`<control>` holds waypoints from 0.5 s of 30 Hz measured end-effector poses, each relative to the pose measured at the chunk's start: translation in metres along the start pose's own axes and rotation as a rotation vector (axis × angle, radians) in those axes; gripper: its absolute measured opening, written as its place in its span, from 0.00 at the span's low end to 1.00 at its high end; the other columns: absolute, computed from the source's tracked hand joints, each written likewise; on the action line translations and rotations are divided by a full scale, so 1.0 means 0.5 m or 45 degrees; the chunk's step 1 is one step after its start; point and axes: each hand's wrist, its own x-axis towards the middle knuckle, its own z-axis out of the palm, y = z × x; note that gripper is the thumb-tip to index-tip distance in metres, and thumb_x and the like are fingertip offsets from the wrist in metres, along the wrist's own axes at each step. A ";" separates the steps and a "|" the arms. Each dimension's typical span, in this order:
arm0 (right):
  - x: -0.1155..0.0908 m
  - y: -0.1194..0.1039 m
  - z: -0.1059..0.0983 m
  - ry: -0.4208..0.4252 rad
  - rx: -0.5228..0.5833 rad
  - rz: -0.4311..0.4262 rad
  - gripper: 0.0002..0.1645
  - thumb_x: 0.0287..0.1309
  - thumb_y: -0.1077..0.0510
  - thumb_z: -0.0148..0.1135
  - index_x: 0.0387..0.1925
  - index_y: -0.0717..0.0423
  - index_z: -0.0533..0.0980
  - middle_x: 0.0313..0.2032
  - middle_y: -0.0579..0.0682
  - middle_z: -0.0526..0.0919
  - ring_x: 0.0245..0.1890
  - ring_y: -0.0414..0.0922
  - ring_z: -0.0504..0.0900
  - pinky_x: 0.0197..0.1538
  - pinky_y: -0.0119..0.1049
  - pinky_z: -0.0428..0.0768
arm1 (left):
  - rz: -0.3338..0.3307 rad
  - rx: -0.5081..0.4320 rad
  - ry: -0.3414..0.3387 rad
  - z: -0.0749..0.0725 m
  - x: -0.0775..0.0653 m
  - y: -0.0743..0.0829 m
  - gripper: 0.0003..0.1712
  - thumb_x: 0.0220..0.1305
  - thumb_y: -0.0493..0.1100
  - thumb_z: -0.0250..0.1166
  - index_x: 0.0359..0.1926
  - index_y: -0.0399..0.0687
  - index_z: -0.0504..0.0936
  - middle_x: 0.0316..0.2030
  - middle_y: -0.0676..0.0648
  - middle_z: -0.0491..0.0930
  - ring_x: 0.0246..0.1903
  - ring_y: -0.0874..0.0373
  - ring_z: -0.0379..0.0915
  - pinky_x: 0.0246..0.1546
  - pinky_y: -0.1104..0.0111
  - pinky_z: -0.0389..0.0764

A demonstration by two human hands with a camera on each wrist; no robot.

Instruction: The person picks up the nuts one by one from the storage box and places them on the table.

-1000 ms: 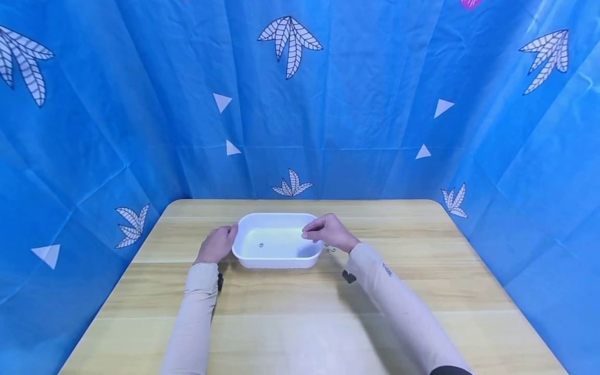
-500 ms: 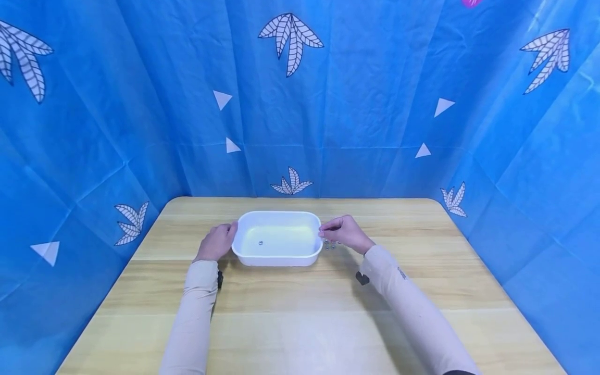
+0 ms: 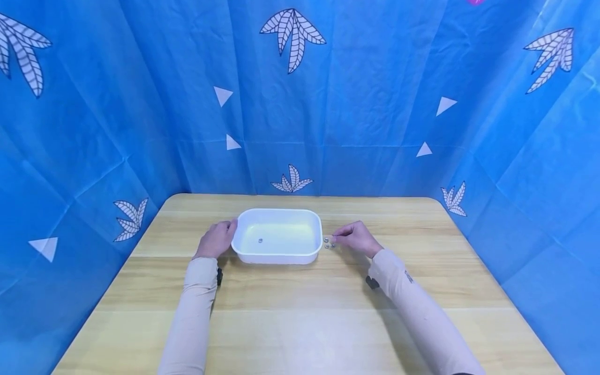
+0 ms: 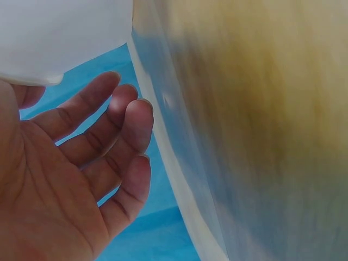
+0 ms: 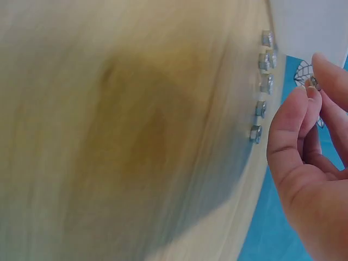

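A white plastic tub (image 3: 281, 258) stands near the far side of the table. My left hand (image 3: 215, 240) holds its left rim; the left wrist view shows the thumb partly hidden behind the rim, the other fingers loosely bent and apart from the tub. One small metal nut (image 3: 260, 240) lies inside on the tub floor. Just right of the tub, my right hand (image 3: 358, 239) is above the table, and in the right wrist view thumb and fingertips pinch a small metal nut (image 5: 314, 82). Several more nuts (image 5: 261, 109) lie on the table close to the tub's right end.
The light wooden table (image 3: 300, 312) stretches in front of the tub and to both sides. Blue patterned curtains (image 3: 375, 104) hang close around the back and sides.
My right hand has moved right, from over the tub's right end to beside the nuts on the table. My left hand and the tub stay put.
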 end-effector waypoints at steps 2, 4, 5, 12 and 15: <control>-0.001 0.004 0.000 -0.009 0.004 -0.002 0.12 0.61 0.64 0.71 0.45 0.68 0.86 0.44 0.64 0.90 0.35 0.47 0.88 0.40 0.37 0.87 | 0.001 0.002 -0.005 -0.001 0.000 0.002 0.42 0.83 0.63 0.33 0.70 0.34 0.72 0.60 0.31 0.81 0.62 0.35 0.77 0.66 0.40 0.75; -0.003 0.008 0.001 -0.019 -0.004 0.013 0.11 0.62 0.65 0.71 0.45 0.67 0.86 0.41 0.63 0.91 0.31 0.47 0.86 0.36 0.36 0.86 | 0.005 0.003 -0.008 -0.002 0.000 0.002 0.43 0.82 0.64 0.32 0.70 0.34 0.72 0.60 0.31 0.81 0.62 0.34 0.77 0.66 0.40 0.74; -0.004 0.010 0.002 -0.026 -0.013 0.020 0.11 0.62 0.65 0.70 0.44 0.67 0.86 0.40 0.62 0.91 0.29 0.47 0.86 0.34 0.35 0.85 | 0.010 0.005 -0.008 -0.003 -0.001 0.002 0.43 0.83 0.64 0.32 0.70 0.33 0.71 0.60 0.31 0.81 0.62 0.34 0.77 0.66 0.40 0.74; -0.010 0.018 0.004 -0.036 -0.247 -0.028 0.06 0.61 0.64 0.70 0.39 0.61 0.88 0.38 0.56 0.91 0.35 0.43 0.85 0.40 0.34 0.84 | 0.012 0.007 -0.001 -0.001 -0.002 0.000 0.43 0.82 0.64 0.31 0.69 0.33 0.73 0.60 0.31 0.81 0.61 0.34 0.78 0.65 0.40 0.75; -0.010 0.018 0.005 -0.042 -0.298 -0.061 0.06 0.61 0.65 0.70 0.38 0.62 0.88 0.37 0.56 0.91 0.34 0.43 0.85 0.41 0.34 0.84 | 0.013 0.004 0.003 0.001 -0.002 0.000 0.42 0.83 0.63 0.33 0.69 0.33 0.73 0.59 0.31 0.81 0.61 0.34 0.78 0.65 0.40 0.75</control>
